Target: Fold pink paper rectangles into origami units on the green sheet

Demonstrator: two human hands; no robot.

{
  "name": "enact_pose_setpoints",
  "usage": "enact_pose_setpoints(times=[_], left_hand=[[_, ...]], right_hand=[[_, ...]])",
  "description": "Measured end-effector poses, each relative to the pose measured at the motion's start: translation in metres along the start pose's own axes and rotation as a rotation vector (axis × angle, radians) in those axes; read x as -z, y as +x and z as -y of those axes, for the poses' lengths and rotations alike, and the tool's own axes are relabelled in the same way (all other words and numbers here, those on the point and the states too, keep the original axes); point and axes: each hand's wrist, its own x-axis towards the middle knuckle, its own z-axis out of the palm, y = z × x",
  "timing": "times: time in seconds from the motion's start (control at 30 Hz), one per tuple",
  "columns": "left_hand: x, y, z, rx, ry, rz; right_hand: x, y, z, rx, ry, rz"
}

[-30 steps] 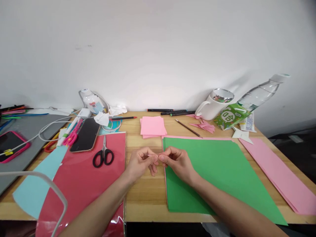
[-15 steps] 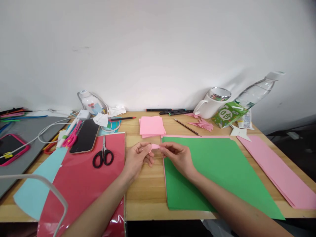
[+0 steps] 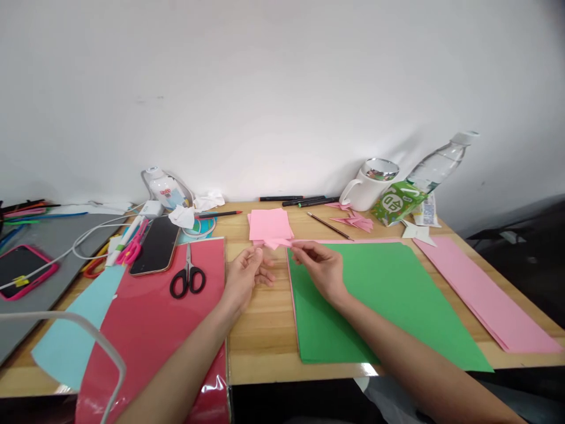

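My left hand (image 3: 245,274) and my right hand (image 3: 321,268) are raised just over the wooden table (image 3: 260,335), close together. Between their pinched fingertips is a small folded pink paper piece (image 3: 278,242). It hangs just in front of a stack of pink square sheets (image 3: 270,225). The right hand hovers over the near left corner of a large green sheet (image 3: 388,300). The left hand is beside a red sheet (image 3: 145,330).
Black scissors (image 3: 188,277) lie on the red sheet, a phone (image 3: 155,245) behind them. A white mug (image 3: 369,184), a water bottle (image 3: 435,165), a green packet (image 3: 395,203), folded pink pieces (image 3: 355,221), a pencil (image 3: 330,226) and markers (image 3: 300,200) stand at the back. Pink sheets (image 3: 481,291) lie right.
Both hands have moved away from me toward the pink stack, carrying the small pink piece. The piece has turned and opened out wider between the fingertips.
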Motion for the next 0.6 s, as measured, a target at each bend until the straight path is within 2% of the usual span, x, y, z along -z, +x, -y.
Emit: enact_pose_setpoints(times=[0.1, 0.3, 0.47, 0.6], left_hand=[[0.001, 0.0, 0.001, 0.004, 0.027, -0.002], [0.003, -0.002, 0.003, 0.026, 0.074, 0.025], [0.003, -0.002, 0.004, 0.026, 0.104, 0.051], [0.003, -0.002, 0.005, 0.037, 0.128, 0.076]], right_hand=[[0.008, 0.013, -0.001, -0.075, 0.053, -0.175], [0.041, 0.053, -0.015, -0.089, 0.075, -0.378], [0.063, 0.078, -0.029, -0.089, 0.033, -0.442], [0.072, 0.082, -0.039, -0.07, -0.019, -0.425]])
